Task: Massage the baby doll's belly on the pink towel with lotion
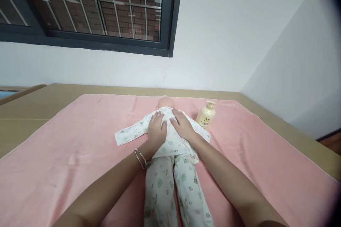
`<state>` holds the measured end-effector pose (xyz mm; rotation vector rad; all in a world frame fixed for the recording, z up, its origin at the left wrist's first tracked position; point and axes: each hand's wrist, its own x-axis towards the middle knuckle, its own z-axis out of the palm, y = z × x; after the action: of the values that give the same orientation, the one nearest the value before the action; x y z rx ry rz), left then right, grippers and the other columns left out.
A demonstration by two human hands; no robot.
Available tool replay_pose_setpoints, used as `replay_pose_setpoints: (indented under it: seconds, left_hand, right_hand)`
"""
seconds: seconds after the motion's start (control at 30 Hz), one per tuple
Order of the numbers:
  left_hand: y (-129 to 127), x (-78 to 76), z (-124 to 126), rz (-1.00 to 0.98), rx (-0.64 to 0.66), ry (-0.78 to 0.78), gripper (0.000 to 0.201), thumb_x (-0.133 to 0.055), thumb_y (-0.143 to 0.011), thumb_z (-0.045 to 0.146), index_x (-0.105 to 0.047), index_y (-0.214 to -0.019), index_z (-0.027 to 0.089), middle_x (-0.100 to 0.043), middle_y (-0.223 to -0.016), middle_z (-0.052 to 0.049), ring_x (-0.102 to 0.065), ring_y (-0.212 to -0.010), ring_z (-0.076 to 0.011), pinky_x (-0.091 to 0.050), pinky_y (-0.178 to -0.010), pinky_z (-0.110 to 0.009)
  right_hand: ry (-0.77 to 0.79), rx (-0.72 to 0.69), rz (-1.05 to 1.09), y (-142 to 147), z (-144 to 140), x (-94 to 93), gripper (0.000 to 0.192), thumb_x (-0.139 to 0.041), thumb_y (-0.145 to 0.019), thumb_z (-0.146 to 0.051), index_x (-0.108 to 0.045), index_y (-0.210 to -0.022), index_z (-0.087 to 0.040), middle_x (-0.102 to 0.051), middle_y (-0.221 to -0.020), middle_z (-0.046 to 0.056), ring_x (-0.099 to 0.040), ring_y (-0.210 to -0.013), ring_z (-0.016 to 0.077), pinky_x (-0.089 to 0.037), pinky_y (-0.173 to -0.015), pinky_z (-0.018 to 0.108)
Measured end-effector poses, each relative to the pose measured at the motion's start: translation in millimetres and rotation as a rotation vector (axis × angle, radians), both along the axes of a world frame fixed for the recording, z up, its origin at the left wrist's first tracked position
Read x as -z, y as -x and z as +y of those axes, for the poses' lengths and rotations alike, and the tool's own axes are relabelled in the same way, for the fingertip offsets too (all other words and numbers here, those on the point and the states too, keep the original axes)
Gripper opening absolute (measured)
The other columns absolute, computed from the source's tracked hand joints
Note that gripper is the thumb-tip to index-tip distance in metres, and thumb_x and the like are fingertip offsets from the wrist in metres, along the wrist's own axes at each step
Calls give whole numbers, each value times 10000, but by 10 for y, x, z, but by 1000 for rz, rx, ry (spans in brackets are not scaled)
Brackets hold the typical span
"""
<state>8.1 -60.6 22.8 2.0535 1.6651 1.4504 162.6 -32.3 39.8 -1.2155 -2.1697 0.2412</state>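
Note:
A baby doll in a white printed long-sleeved top and matching trousers lies stretched out on a pink mat. Only the bare top of its head shows, at the far end. My left hand rests flat on the left side of the doll's upper body, with bangles at the wrist. On the right side lies my right hand, its fingers stretched out over the cloth. Neither hand grips anything. The doll's left-side sleeve spreads outward; the right sleeve is partly behind my forearm.
A cream pump bottle stands on the mat just beyond the right sleeve. Around the mat runs a tan table surface, meeting a white wall. A dark-framed window with bars is above at left.

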Motion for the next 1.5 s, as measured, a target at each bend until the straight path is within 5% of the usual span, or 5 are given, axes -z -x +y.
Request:
replay_pose_setpoints:
  seconds: [0.23,0.43,0.87,1.2,1.5]
  left_hand:
    - [40,-59,37,122,-43,104,433,-404,-900,263,-524,-1297,138,-510,-1408,-133,-383,-1373,-267,-134,-1185,-539]
    - [152,-76,223,118,-64,212,483,-354,-930,329,-446,-1358,125,-445,-1457,-157,-322,-1408,-279,-123,-1171,-559]
    - [-202,-101,-297,320,-103,46,489,-446,-861,265,-510,-1319,105,-505,-1391,-206,-369,-1370,-348,-211,-1144,-544]
    - [145,-73,256,72,-11,244,480,-394,-898,294,-466,-1348,143,-437,-1461,-160,-307,-1414,-292,-180,-1161,-539]
    - [81,7,153,76,-42,86,430,-420,-896,306,-556,-1271,147,-543,-1373,-133,-406,-1349,-280,-232,-1164,-499]
  right_hand:
    - [-75,193,-208,142,-291,-80,551,-295,-980,-347,-432,-1371,16,-484,-1375,221,-385,-1341,298,-192,-1157,469]
    - [-173,58,-258,296,-555,-129,517,-352,-946,-270,-431,-1387,-13,-477,-1397,180,-342,-1370,282,-129,-1186,455]
    - [54,175,-49,51,-113,-36,581,-324,-974,-405,-405,-1417,-37,-340,-1492,172,-272,-1412,279,-222,-1166,438]
    - [-139,32,-183,319,-574,-89,500,-339,-960,-289,-487,-1360,-29,-454,-1419,158,-305,-1397,263,-193,-1187,436]
    - [64,104,-52,89,-121,17,628,-297,-981,-470,-328,-1465,-71,-254,-1533,151,-190,-1441,272,-171,-1175,470]
